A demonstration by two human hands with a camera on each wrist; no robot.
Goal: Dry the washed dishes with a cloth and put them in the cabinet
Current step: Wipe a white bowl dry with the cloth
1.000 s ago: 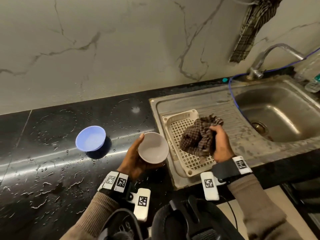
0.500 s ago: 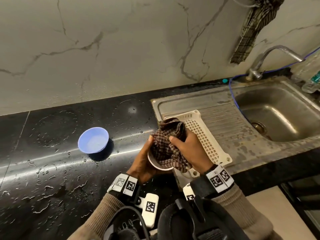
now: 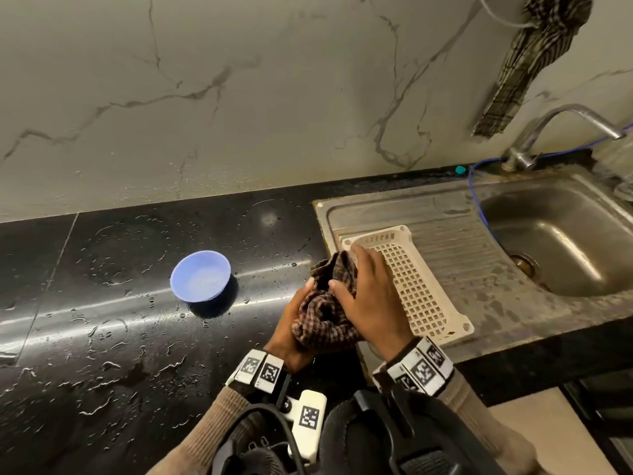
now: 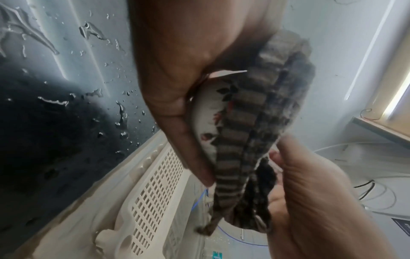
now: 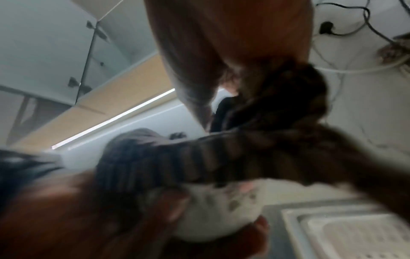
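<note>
My left hand [image 3: 291, 323] grips a small white bowl [image 4: 208, 112] with a printed pattern on its outside, held over the counter's front edge. In the head view the bowl is hidden under a brown checked cloth [image 3: 325, 313]. My right hand [image 3: 370, 296] holds that cloth bunched and pressed into the bowl. The left wrist view shows the cloth [image 4: 250, 133] draped over the bowl's rim, pinched by my right hand [image 4: 310, 201]. The right wrist view is blurred; cloth [image 5: 177, 157] and bowl [image 5: 217, 210] still show. A blue bowl [image 3: 200, 275] stands upright on the wet black counter [image 3: 102, 337], to the left.
A cream perforated plastic tray [image 3: 411, 282] lies on the steel drainboard [image 3: 462, 241] right of my hands. The sink basin [image 3: 555, 241] and tap [image 3: 555, 128] sit at far right. A second checked cloth [image 3: 527, 63] hangs on the marble wall. Water drops cover the counter.
My right hand carried the cloth from the tray to the bowl and pressed it in; the cloth now covers the bowl completely. The blue bowl has not moved.
</note>
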